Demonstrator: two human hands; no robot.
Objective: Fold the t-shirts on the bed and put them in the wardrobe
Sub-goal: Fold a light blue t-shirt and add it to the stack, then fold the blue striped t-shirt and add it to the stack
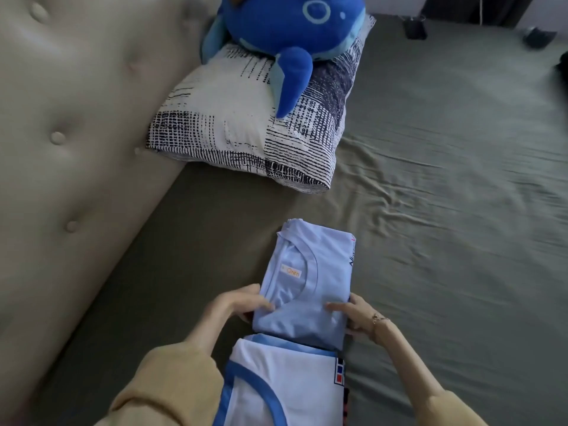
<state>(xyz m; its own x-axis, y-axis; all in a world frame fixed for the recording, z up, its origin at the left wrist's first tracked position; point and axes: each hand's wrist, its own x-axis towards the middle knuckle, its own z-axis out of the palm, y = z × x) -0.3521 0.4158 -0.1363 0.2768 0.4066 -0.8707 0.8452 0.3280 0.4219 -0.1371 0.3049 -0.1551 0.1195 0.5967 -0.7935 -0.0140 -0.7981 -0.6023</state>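
Observation:
A folded light blue t-shirt (pixel 319 262) lies on the olive bed sheet (pixel 445 241), collar up with a small white label. My left hand (pixel 236 302) grips its near left edge, thumb on top and fingers under. My right hand (pixel 359 318) grips its near right edge the same way. Just in front of it, nearer to me, lies a folded white t-shirt with blue trim (pixel 282 385). No wardrobe is in view.
A black-and-white patterned pillow (pixel 246 127) with a blue plush toy (pixel 292 29) on it sits at the head of the bed. A beige tufted headboard (pixel 61 133) runs along the left. Small dark objects (pixel 415 29) lie at the far edge.

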